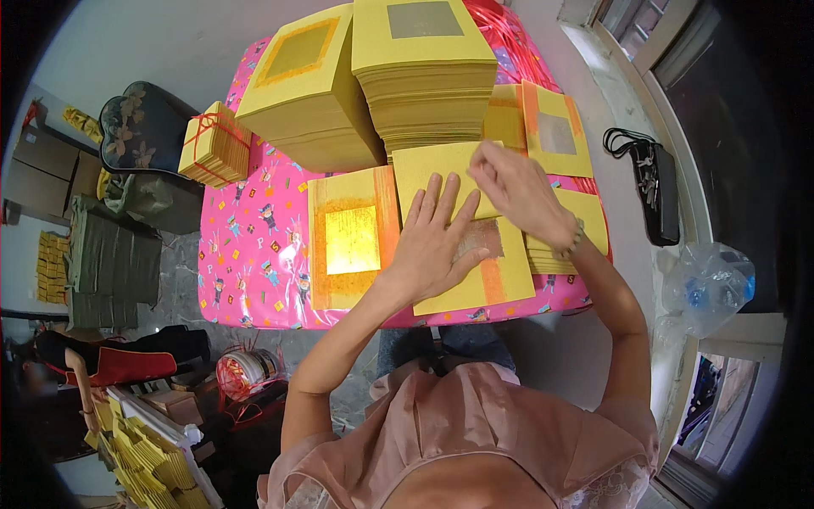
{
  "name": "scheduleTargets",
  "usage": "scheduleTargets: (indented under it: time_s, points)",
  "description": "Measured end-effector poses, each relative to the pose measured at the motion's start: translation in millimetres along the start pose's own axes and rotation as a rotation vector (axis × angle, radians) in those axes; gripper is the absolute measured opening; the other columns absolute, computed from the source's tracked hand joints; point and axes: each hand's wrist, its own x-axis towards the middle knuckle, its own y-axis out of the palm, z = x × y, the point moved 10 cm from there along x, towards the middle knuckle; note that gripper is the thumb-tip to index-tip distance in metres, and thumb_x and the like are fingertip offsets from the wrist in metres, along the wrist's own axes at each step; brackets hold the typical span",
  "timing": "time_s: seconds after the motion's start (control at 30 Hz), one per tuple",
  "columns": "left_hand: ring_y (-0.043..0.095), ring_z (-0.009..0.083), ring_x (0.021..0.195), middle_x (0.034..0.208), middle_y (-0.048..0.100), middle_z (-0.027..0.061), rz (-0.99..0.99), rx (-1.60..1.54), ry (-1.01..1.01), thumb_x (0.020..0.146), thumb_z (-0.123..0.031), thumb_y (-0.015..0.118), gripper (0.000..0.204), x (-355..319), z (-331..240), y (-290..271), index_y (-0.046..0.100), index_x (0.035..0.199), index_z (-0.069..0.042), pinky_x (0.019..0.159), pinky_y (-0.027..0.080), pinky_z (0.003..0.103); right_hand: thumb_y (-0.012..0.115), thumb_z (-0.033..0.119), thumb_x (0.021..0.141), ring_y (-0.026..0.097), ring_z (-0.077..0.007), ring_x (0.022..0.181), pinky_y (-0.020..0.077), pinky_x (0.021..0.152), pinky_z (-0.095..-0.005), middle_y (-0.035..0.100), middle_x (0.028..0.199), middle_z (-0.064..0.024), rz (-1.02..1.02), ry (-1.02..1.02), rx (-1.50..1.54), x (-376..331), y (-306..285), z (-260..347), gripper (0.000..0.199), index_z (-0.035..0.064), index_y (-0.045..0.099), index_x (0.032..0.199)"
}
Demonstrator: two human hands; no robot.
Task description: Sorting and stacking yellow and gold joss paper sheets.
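**left hand (431, 246) spread, right hand (517, 193) curled over yellow paper (441, 156)**

a person's left hand presses flat, fingers wide apart, on the yellow paper directly in front of a tall stack (432, 97) topped with a silver square. the right hand, in front and to the right of the tall stack, has its fingers drawn in at the paper's far right side; whether it pinches anything cannot be told. a sheet with an orange band (462, 290) lies partly under the left hand, also in front of the tall stack. to the front left of the tall stack sits a gold-squared sheet (352, 242); left of it stand a second stack (314, 127) and, farther left, a small bundle (216, 148) tied with red string. all rest on a desk (275, 297) with a pink patterned cover. well right of the tall stack lies a black bag (655, 187).
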Motion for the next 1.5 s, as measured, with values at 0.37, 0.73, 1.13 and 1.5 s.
scheduleTargets:
  time_s: [0.37, 0.73, 1.13, 1.5]
  points:
    - [0.012, 0.0501, 0.147, 0.158, 0.020, 0.0301, 0.007, 0.029, 0.011, 0.097, -0.055, 0.048, 0.078, -1, -1, 4, 0.032, 0.154, -0.005, 0.120, 0.013, 0.056, 0.062, 0.015, 0.092, 0.061, -0.0301, 0.071, 0.0478, 0.063, -0.0397, 0.058, 0.079, -0.0133, 0.242, 0.003, 0.081, -41, 28, -8, 0.018, 0.0012, 0.053, 0.088]
    - [0.014, 0.0408, 0.150, 0.162, 0.021, 0.0195, 0.088, -0.059, 0.101, 0.098, -0.049, 0.050, 0.073, -10, 5, -6, 0.030, 0.155, -0.010, 0.121, 0.012, 0.053, 0.065, 0.016, 0.090, 0.061, -0.0283, 0.073, 0.0478, 0.065, -0.0395, 0.058, 0.080, -0.0111, 0.191, -0.010, 0.054, -45, 32, -16, 0.018, 0.0025, 0.054, 0.089]
    - [0.016, 0.0367, 0.151, 0.162, 0.024, 0.0144, 0.141, -0.053, 0.065, 0.099, -0.053, 0.045, 0.070, -25, 20, -6, 0.031, 0.155, -0.012, 0.122, 0.010, 0.052, 0.070, 0.016, 0.089, 0.059, -0.0205, 0.064, 0.0467, 0.060, -0.0334, 0.058, 0.077, -0.0082, 0.122, 0.115, 0.198, -51, 36, -27, 0.019, 0.0024, 0.057, 0.087]
    - [0.011, 0.0372, 0.152, 0.164, 0.020, 0.0151, 0.142, -0.214, 0.064, 0.100, -0.052, 0.045, 0.069, -26, 29, -4, 0.031, 0.156, -0.014, 0.122, 0.007, 0.052, 0.072, 0.018, 0.087, 0.058, -0.0192, 0.072, 0.0465, 0.063, -0.0314, 0.057, 0.082, -0.0063, 0.214, 0.171, 0.222, -51, 38, -30, 0.020, 0.0025, 0.059, 0.090]
